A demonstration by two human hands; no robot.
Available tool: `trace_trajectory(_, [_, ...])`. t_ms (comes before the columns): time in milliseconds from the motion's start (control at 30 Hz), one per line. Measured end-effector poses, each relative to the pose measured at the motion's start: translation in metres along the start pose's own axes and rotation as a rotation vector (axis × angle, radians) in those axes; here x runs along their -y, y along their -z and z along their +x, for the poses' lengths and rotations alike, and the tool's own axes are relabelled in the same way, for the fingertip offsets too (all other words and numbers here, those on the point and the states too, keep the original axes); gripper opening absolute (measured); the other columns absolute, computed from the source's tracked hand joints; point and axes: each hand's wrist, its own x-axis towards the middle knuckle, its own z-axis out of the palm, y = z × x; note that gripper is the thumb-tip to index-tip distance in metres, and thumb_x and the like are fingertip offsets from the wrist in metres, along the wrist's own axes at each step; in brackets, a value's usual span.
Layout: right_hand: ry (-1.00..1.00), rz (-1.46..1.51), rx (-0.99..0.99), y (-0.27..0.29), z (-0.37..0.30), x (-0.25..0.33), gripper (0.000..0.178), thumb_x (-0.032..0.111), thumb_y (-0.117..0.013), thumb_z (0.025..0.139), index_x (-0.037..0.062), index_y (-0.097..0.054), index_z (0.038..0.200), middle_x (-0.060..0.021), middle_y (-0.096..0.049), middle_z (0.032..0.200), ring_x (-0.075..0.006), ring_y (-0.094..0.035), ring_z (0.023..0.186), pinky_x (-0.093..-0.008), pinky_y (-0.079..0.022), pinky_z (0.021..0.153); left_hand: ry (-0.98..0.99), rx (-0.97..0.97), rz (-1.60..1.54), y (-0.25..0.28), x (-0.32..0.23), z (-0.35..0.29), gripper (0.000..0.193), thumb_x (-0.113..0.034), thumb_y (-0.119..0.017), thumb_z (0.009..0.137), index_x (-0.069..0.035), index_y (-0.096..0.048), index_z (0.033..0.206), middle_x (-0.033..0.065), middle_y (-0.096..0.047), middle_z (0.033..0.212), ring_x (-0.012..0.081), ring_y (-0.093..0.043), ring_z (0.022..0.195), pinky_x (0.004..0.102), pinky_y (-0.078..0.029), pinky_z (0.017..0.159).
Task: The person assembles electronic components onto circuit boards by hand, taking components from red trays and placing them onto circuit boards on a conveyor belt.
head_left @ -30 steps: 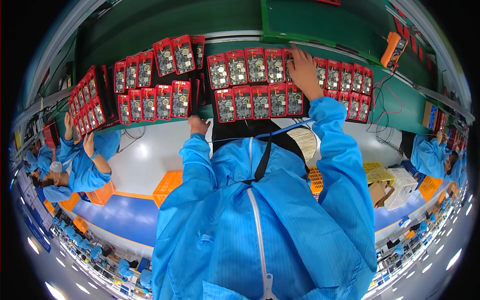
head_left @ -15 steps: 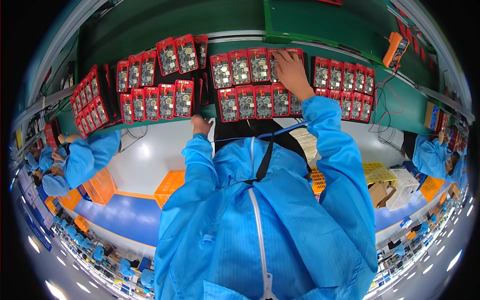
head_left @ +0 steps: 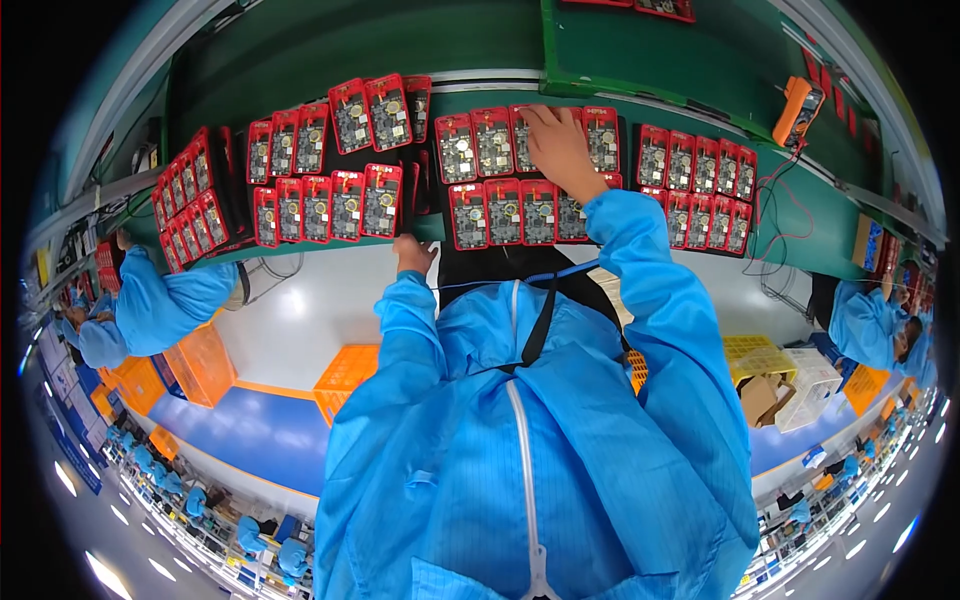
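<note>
Red-framed and packed with circuitry, the circuit unit [head_left: 521,152] nearest the fingers lay in the upper row of the middle group, partly hidden beneath the right hand [head_left: 556,146]. That hand reached across from the near side, its fingertips at the unit's far end and its back covering the spot just to the right; the fingers were bent and slightly apart, but whether they gripped the unit or only rested on it, I could not tell. Another red-framed unit [head_left: 600,138] stood out just right of the hand, and a lower row [head_left: 503,213] ran nearer the body, partly under the wrist. The left hand [head_left: 412,254] was at the near edge of the green tabletop [head_left: 815,222], left of the lower row, loosely bent, its hold unclear. To the left lay a second group of units [head_left: 346,206], some set askew; to the right, a third group [head_left: 706,162] in two rows. Beyond that rested an orange meter [head_left: 798,108] with a red lead. Farther out, a co-worker in blue [head_left: 178,300] sat at the left and an orange crate [head_left: 342,378] stood below.
</note>
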Motion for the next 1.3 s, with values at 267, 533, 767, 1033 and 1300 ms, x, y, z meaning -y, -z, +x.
trace_trajectory(267, [0.009, -0.097, -0.008, 0.001, -0.002, 0.012, 0.039, 0.012, -0.054, 0.085, 0.009, -0.056, 0.124, -0.0043, -0.054, 0.126, -0.0305, -0.05, 0.107, -0.0467, -0.043, 0.087, -0.012, 0.044, -0.019, 0.005, 0.001, 0.003, 0.062, -0.047, -0.038, 0.091, -0.015, -0.029, 0.144, 0.0147, -0.026, 0.152, 0.0392, -0.022, 0.141, 0.0609, -0.014, 0.111])
trace_trajectory(533, [0.05, 0.034, 0.02, -0.016, 0.009, 0.037, 0.043, 0.012, -0.055, 0.084, 0.0098, -0.054, 0.127, -0.0057, -0.053, 0.128, -0.0308, -0.05, 0.108, -0.0457, -0.043, 0.089, 0.001, 0.003, 0.017, 0.0, -0.001, 0.001, 0.055, -0.039, -0.032, 0.093, -0.014, -0.029, 0.142, 0.0144, -0.029, 0.15, 0.0419, -0.024, 0.14, 0.0608, -0.016, 0.11])
trace_trajectory(767, [0.043, -0.058, 0.011, -0.024, 0.006, 0.041, 0.046, 0.014, -0.056, 0.083, 0.0087, -0.053, 0.129, -0.0056, -0.051, 0.131, -0.0315, -0.049, 0.106, -0.047, -0.043, 0.088, -0.002, 0.038, 0.012, 0.001, 0.002, 0.001, 0.056, -0.038, -0.033, 0.094, -0.014, -0.025, 0.144, 0.0147, -0.03, 0.15, 0.0427, -0.025, 0.139, 0.0618, -0.016, 0.11])
trace_trajectory(1033, [0.117, -0.095, 0.075, -0.02, 0.019, 0.045, 0.037, 0.012, -0.059, 0.082, 0.0056, -0.056, 0.118, -0.0081, -0.053, 0.12, -0.0323, -0.05, 0.106, -0.0477, -0.045, 0.087, -0.009, -0.02, -0.017, 0.006, 0.004, 0.006, 0.053, -0.034, -0.031, 0.096, -0.01, -0.024, 0.144, 0.0153, -0.028, 0.15, 0.0428, -0.026, 0.138, 0.062, -0.018, 0.111])
trace_trajectory(1300, [0.128, -0.096, 0.114, -0.033, 0.029, 0.048, 0.041, 0.013, -0.057, 0.082, 0.0083, -0.054, 0.123, -0.0094, -0.053, 0.112, -0.0333, -0.052, 0.101, -0.0464, -0.05, 0.079, 0.077, -0.062, -0.046, -0.028, 0.031, 0.036, 0.049, -0.034, -0.032, 0.092, -0.011, -0.04, 0.135, 0.0148, -0.04, 0.141, 0.0405, -0.032, 0.136, 0.0634, -0.016, 0.109])
